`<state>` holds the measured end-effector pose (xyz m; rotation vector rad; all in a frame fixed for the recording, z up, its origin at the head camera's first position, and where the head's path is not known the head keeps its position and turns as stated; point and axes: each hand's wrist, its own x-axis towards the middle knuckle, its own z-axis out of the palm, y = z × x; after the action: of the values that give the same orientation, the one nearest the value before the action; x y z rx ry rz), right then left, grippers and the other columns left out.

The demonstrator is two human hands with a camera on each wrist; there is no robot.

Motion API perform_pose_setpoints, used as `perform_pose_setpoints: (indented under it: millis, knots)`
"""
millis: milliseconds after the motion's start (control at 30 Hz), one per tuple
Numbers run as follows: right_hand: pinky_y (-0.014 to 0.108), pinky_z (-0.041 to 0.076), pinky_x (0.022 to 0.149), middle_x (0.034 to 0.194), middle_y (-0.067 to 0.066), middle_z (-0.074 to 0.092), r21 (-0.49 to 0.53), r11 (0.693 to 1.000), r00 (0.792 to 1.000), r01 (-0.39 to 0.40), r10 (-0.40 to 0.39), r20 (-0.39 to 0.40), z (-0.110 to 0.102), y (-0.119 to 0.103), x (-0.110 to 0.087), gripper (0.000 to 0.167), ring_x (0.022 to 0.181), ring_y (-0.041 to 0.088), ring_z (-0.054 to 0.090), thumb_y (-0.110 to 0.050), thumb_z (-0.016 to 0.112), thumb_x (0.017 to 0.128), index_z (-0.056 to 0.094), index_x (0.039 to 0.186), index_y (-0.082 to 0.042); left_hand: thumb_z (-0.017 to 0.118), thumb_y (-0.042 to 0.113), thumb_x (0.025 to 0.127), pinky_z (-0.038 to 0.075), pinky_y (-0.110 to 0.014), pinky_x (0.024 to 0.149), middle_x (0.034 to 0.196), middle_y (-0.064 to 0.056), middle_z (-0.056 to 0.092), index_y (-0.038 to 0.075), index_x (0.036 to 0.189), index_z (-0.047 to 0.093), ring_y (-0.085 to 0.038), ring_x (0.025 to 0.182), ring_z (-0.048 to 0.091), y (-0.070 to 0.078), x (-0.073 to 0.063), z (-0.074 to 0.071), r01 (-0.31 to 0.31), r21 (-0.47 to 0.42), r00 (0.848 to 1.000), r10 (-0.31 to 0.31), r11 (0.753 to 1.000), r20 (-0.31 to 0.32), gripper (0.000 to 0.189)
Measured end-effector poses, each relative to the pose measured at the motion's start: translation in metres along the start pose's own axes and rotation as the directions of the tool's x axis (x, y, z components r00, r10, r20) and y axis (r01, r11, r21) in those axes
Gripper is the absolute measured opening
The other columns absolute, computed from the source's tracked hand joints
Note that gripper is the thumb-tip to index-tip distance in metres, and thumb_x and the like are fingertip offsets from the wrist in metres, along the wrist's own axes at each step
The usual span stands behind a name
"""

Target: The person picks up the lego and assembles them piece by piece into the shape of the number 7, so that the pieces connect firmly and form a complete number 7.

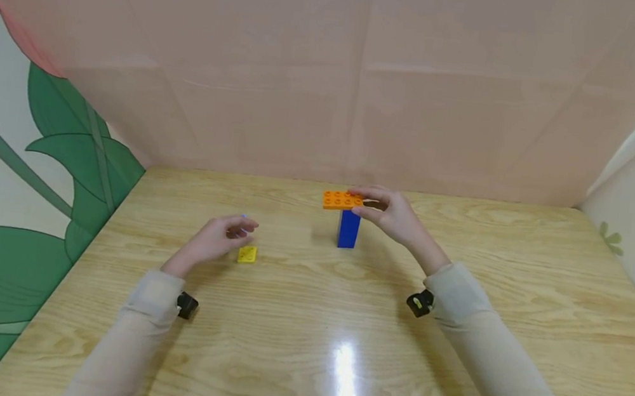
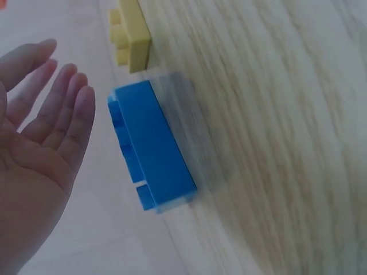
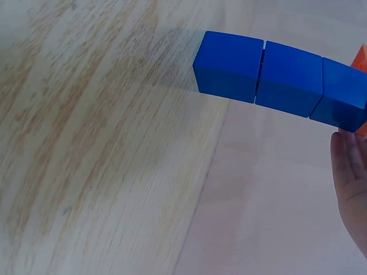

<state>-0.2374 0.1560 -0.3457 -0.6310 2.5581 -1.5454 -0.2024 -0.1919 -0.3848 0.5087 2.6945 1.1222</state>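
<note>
On the pale wooden table [image 1: 259, 326], the nearest brick is a small, square, yellow plastic brick with studs [image 1: 247, 255]. It lies just beside the person's left hand [image 1: 222, 238], whose fingers are relaxed and slightly bent, with a clear gap to the thumb; this hand holds nothing. Near these fingers is a long, bright-blue plastic brick [image 2: 152, 143], mostly hidden in the head view; in the left wrist view it stands apart from the hand.

Farther away stands an upright column of three dark-blue plastic blocks [image 1: 348, 229], with thin seams between them. At its top is a flat, orange plastic brick with two rows of studs [image 1: 335, 201]; its left part reaches out beyond the column. The person's right hand [image 1: 395, 217] pinches the right end of this brick, between thumb and fingers. If it is pressed fully down, I cannot tell.

I judge the orange brick to be light, stiff and not fragile, with smooth sides that may slip a little. Its two long sides, above the column, seem the best place to grip; a sideways push could tip the column.
</note>
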Motion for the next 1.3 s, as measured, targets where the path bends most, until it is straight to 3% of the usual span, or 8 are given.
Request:
perform_pose_setpoints:
  millis: [133,233,433,600,767,867,1033,1300]
  knots:
    - [0.024,0.053,0.093,0.135,0.019,0.052,-0.002,1.000,1.000,0.002,-0.002,0.001,0.001,0.000,0.000,0.039,0.116,0.035,0.057,-0.003,0.061,0.092,0.057,0.130,0.002,0.062,0.012,0.092,0.051,-0.045,0.096,0.124,-0.020,0.062,0.000,0.126,0.059,-0.032,0.109,0.060,-0.002,-0.003,0.000,0.030,0.021,0.999,-0.031,0.999,0.044,0.037]
    - [0.026,0.053,0.095,0.135,0.019,0.052,-0.005,1.000,1.000,0.009,-0.009,-0.002,0.001,0.001,0.000,0.039,0.116,0.035,0.057,-0.004,0.061,0.092,0.057,0.130,0.002,0.066,0.016,0.090,0.052,-0.044,0.094,0.126,-0.019,0.061,0.000,0.127,0.058,-0.031,0.110,0.060,-0.004,-0.004,0.000,0.034,0.056,0.995,-0.039,0.998,0.088,0.041]
    - [0.028,0.053,0.096,0.135,0.019,0.053,0.007,1.000,1.000,0.005,-0.005,-0.007,0.001,0.002,0.000,0.038,0.115,0.033,0.058,-0.002,0.061,0.091,0.058,0.129,0.001,0.073,0.012,0.083,0.051,-0.044,0.095,0.127,-0.019,0.061,-0.003,0.127,0.057,-0.032,0.112,0.059,-0.006,-0.002,0.003,-0.013,0.144,0.987,-0.010,0.989,0.160,0.049]
    - [0.027,0.052,0.096,0.135,0.019,0.053,0.008,1.000,1.000,0.015,-0.015,-0.010,0.001,0.001,-0.001,0.039,0.116,0.031,0.057,-0.003,0.061,0.091,0.057,0.130,0.001,0.073,0.006,0.081,0.047,-0.047,0.101,0.126,-0.021,0.061,-0.005,0.124,0.059,-0.035,0.115,0.058,-0.003,0.000,0.005,-0.078,0.297,0.978,0.015,0.952,0.208,0.047]
    - [0.028,0.053,0.096,0.136,0.017,0.053,0.007,1.000,1.000,0.010,-0.010,-0.007,0.002,-0.001,-0.002,0.038,0.116,0.030,0.058,-0.005,0.061,0.092,0.057,0.130,-0.001,0.071,0.007,0.083,0.048,-0.046,0.099,0.122,-0.019,0.063,-0.004,0.122,0.060,-0.032,0.113,0.059,0.003,-0.002,0.007,-0.068,0.358,0.977,-0.010,0.931,0.211,0.042]
    - [0.034,0.052,0.097,0.137,0.018,0.052,0.006,1.000,1.000,0.013,-0.013,0.001,0.003,-0.001,-0.002,0.039,0.117,0.032,0.057,-0.005,0.060,0.092,0.056,0.131,0.000,0.071,0.012,0.085,0.050,-0.044,0.097,0.119,-0.015,0.064,-0.001,0.122,0.061,-0.028,0.110,0.060,0.006,-0.002,0.008,-0.033,0.323,0.979,-0.035,0.946,0.201,0.040]
    - [0.041,0.050,0.100,0.138,0.019,0.051,0.021,1.000,1.000,0.023,-0.023,0.004,0.004,0.002,-0.002,0.039,0.119,0.035,0.055,-0.004,0.059,0.093,0.055,0.131,0.001,0.069,0.014,0.087,0.052,-0.041,0.094,0.119,-0.015,0.062,0.002,0.123,0.058,-0.028,0.108,0.059,0.012,0.001,0.009,0.015,0.167,0.988,-0.041,0.986,0.151,0.039]
    - [0.039,0.050,0.100,0.139,0.020,0.050,0.026,0.999,0.999,0.043,-0.043,0.008,0.003,0.004,-0.002,0.039,0.120,0.036,0.054,-0.005,0.058,0.094,0.053,0.132,0.003,0.066,0.010,0.088,0.052,-0.041,0.095,0.122,-0.014,0.060,0.003,0.128,0.056,-0.027,0.108,0.058,0.034,0.018,0.013,-0.085,-0.022,0.996,0.086,0.996,0.033,0.042]
